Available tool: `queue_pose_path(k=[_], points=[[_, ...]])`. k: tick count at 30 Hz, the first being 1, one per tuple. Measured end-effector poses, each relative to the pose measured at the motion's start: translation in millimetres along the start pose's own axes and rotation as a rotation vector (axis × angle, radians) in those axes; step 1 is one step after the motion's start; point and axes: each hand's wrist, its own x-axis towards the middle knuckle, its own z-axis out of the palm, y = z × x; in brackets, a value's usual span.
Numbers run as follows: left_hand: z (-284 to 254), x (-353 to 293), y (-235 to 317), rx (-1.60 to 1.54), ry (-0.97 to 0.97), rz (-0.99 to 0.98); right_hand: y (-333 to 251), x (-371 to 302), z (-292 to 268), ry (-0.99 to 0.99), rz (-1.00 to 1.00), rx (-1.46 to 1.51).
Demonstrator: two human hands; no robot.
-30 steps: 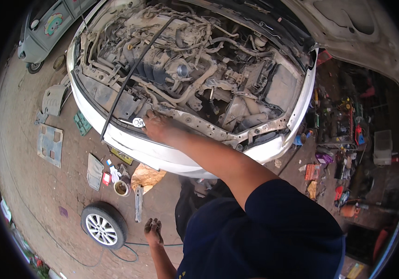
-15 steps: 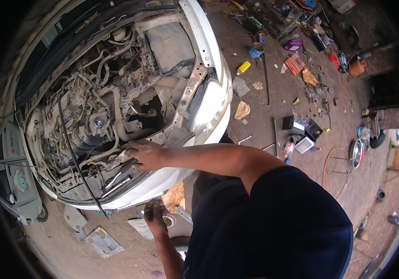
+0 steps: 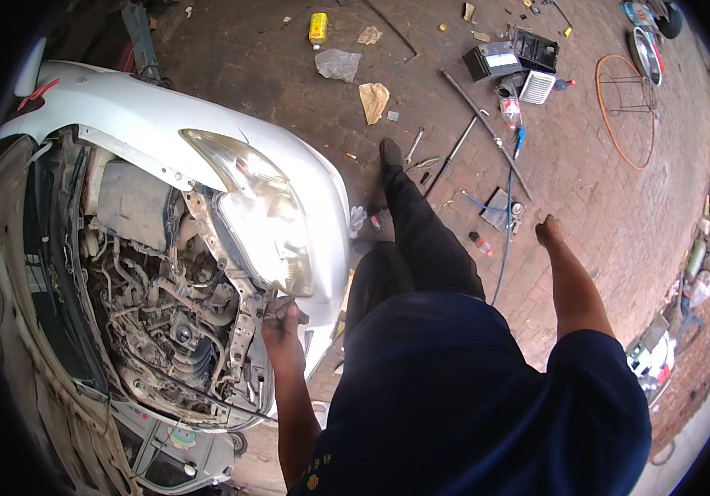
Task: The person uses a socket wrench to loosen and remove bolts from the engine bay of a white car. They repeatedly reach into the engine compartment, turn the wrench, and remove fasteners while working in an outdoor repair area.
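Observation:
My left hand (image 3: 285,337) is raised at the front of the white car, beside the headlight (image 3: 268,207). Its fingers are closed round a crumpled grey-brown rag (image 3: 287,311). The open engine bay (image 3: 177,310) lies to the left of that hand, full of dusty hoses and metal parts. My right hand (image 3: 549,231) hangs out to the right above the brick floor, its fingers curled in with nothing seen in them. Nearest to it on the floor are a small box-shaped part (image 3: 500,209) and a blue hose (image 3: 507,248).
A long metal bar (image 3: 487,132), a wrench (image 3: 414,145) and a screwdriver (image 3: 427,163) lie ahead of my feet. Farther off are a car battery (image 3: 491,62), a plastic bottle (image 3: 510,112) and an orange hoop (image 3: 603,124). A yellow bottle (image 3: 318,30) lies beyond the car.
My right hand has left the car's front edge and swung out to the right. My left hand has risen beside the headlight. My view has turned right, showing more floor.

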Motion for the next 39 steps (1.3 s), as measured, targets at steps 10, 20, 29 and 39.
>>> queue_pose_path(k=[10, 20, 29, 39], points=[[54, 84, -6, 0.381, -0.381, 0.177, 75, -116, 282, -0.338, 0.013, 0.705], [71, 161, -19, 1.307, -0.411, 1.135, 56, -123, 223, -0.065, -0.184, 0.638], [19, 198, -22, 1.115, -0.010, 0.957, -89, 68, 170, -0.082, -0.443, 0.534], [-9, 189, 20, 1.496, -0.006, 1.096, -219, 319, 387, -0.322, -0.672, 0.165]])
